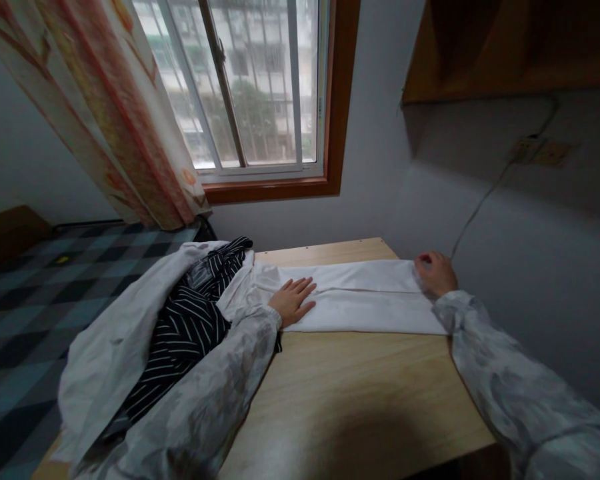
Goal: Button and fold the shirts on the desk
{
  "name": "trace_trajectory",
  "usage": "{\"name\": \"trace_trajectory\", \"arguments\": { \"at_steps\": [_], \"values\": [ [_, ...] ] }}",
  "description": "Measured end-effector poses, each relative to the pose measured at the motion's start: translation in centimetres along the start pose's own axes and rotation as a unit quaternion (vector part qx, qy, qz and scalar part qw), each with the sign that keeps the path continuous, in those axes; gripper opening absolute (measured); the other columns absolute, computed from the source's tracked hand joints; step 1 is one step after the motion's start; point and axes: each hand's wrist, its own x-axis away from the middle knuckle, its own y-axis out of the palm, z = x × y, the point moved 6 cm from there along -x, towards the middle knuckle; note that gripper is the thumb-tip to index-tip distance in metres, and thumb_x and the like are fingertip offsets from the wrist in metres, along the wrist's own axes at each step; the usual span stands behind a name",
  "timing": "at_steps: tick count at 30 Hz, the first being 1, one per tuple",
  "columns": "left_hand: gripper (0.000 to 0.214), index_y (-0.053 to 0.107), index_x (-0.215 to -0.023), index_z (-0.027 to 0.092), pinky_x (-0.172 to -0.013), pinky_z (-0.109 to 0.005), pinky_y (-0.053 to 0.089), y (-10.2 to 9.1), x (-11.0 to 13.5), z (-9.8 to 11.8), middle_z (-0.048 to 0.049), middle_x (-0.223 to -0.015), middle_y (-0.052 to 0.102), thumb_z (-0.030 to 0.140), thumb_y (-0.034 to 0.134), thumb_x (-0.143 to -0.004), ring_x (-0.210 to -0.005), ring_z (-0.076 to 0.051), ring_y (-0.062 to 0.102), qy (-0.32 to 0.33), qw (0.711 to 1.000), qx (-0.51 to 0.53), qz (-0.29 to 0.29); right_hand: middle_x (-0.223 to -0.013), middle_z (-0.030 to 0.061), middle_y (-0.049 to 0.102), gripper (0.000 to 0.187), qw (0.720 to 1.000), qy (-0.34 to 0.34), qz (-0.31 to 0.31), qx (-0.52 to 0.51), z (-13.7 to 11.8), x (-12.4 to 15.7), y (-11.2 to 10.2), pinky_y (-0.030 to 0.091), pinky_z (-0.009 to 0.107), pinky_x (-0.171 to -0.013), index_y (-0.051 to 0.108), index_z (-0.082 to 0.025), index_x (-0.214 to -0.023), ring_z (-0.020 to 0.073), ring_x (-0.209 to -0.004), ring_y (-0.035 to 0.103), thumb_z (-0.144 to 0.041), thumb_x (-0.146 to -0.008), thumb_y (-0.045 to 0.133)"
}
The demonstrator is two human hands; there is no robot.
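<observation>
A white garment lies folded into a long flat strip across the far part of a wooden table. My left hand rests flat on its middle-left part, fingers stretched out and open. My right hand is at the strip's right end near the wall, fingers curled onto the cloth's edge. Both of my arms wear pale patterned sleeves.
A heap of clothes, a white garment over a black-and-white striped one, covers the table's left side. A bed with a checked cover stands on the left. Window, curtain, a wall socket with cable and a wooden shelf are behind.
</observation>
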Motion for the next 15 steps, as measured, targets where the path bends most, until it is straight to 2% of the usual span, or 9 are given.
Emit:
{"name": "trace_trajectory", "arguments": {
  "at_steps": [2, 3, 5, 7, 9, 11, 15],
  "values": [
    [0.063, 0.041, -0.166, 0.027, -0.132, -0.055, 0.024, 0.1, 0.0, 0.0, -0.0092, -0.175, 0.036, 0.056, 0.039, -0.111, -0.161, -0.03, 0.035, -0.005, 1.0, 0.0, -0.007, -0.13, 0.0172, 0.073, 0.04, 0.985, -0.156, -0.062, -0.029, -4.6, 2.2, 0.7, 0.046, 0.053, -0.117, 0.072, -0.02, -0.126, 0.0341, -0.127, 0.064, -0.044, -0.097, 0.059],
    [0.063, 0.041, -0.166, 0.027, -0.132, -0.055, 0.023, 0.1, 0.0, 0.0, -0.0089, -0.175, 0.035, 0.057, 0.038, -0.111, -0.161, -0.03, 0.034, -0.007, 1.0, 0.0, -0.007, -0.141, 0.015, 0.07, 0.045, 0.966, -0.228, -0.113, -0.047, -6.6, 3.8, 1.4, 0.043, 0.053, -0.121, 0.069, -0.022, -0.136, 0.0337, -0.135, 0.06, -0.047, -0.099, 0.059],
    [0.064, 0.04, -0.167, 0.028, -0.133, -0.054, 0.022, 0.1, 0.1, 0.0, -0.0084, -0.175, 0.035, 0.059, 0.037, -0.11, -0.162, -0.029, 0.034, -0.009, 1.0, 0.003, -0.001, -0.161, 0.0106, 0.056, 0.057, 0.926, -0.315, -0.201, -0.055, -9.3, 7.2, 2.9, 0.037, 0.053, -0.128, 0.057, -0.026, -0.154, 0.0322, -0.151, 0.049, -0.049, -0.102, 0.057],
    [0.066, 0.041, -0.166, 0.029, -0.133, -0.054, 0.022, 0.1, 0.3, -0.2, -0.0084, -0.175, 0.037, 0.062, 0.036, -0.11, -0.161, -0.029, 0.035, -0.025, 1.0, 0.001, 0.013, -0.17, 0.0082, 0.046, 0.063, 0.91, -0.33, -0.248, -0.044, -9.8, 9.6, 4.3, 0.035, 0.054, -0.129, 0.047, -0.03, -0.164, 0.0313, -0.157, 0.042, -0.051, -0.105, 0.054],
    [0.067, 0.044, -0.164, 0.029, -0.132, -0.056, 0.022, 0.0, 0.6, -0.9, -0.0093, -0.173, 0.039, 0.065, 0.038, -0.108, -0.161, -0.032, 0.036, -0.066, 0.997, -0.006, 0.033, -0.172, 0.0073, 0.041, 0.066, 0.915, -0.308, -0.259, -0.023, -8.8, 10.7, 5.4, 0.036, 0.056, -0.129, 0.042, -0.032, -0.167, 0.0316, -0.159, 0.039, -0.055, -0.105, 0.051],
    [0.071, 0.048, -0.162, 0.027, -0.131, -0.059, 0.021, -0.3, 1.1, -2.1, -0.0115, -0.171, 0.043, 0.069, 0.041, -0.105, -0.159, -0.036, 0.037, -0.126, 0.99, -0.019, 0.053, -0.173, 0.0063, 0.039, 0.068, 0.924, -0.282, -0.257, 0.002, -7.0, 10.8, 6.1, 0.034, 0.058, -0.129, 0.041, -0.034, -0.167, 0.0321, -0.16, 0.036, -0.058, -0.105, 0.049],
    [0.081, 0.051, -0.159, 0.017, -0.131, -0.061, 0.014, -1.3, 2.6, -5.2, -0.0203, -0.168, 0.046, 0.072, 0.042, -0.101, -0.16, -0.041, 0.034, -0.247, 0.963, -0.056, 0.088, -0.174, 0.0064, 0.038, 0.072, 0.94, -0.227, -0.252, 0.03, -2.5, 9.6, 6.2, 0.031, 0.059, -0.13, 0.044, -0.032, -0.166, 0.0337, -0.161, 0.035, -0.064, -0.102, 0.047]
  ]
}}
